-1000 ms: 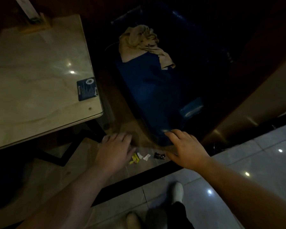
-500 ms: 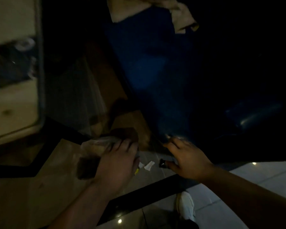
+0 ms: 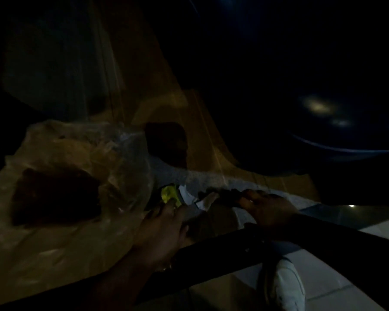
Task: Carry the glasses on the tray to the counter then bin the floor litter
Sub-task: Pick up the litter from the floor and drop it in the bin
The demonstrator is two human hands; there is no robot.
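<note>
The scene is very dark and I am bent low over the floor. Litter lies in a small cluster: a yellow wrapper [image 3: 169,194], white paper scraps [image 3: 187,195] and a dark wrapper [image 3: 225,195]. My left hand [image 3: 164,227] reaches forward with its fingertips at the yellow wrapper and at the edge of a crumpled clear plastic bag [image 3: 103,160]. The fingers of my right hand [image 3: 266,208] close on the right end of the dark wrapper. No glasses, tray or bin are in view.
Something dark and flat sits inside the plastic bag [image 3: 54,196]. A dark blue seat [image 3: 323,140] looms at the upper right. A black floor strip [image 3: 222,254] crosses under my arms. My white shoe [image 3: 283,286] stands on pale tiles at the lower right.
The view has dropped much closer to the floor. Both hands moved onto the litter: the left to the yellow wrapper beside the bag, the right onto the dark wrapper.
</note>
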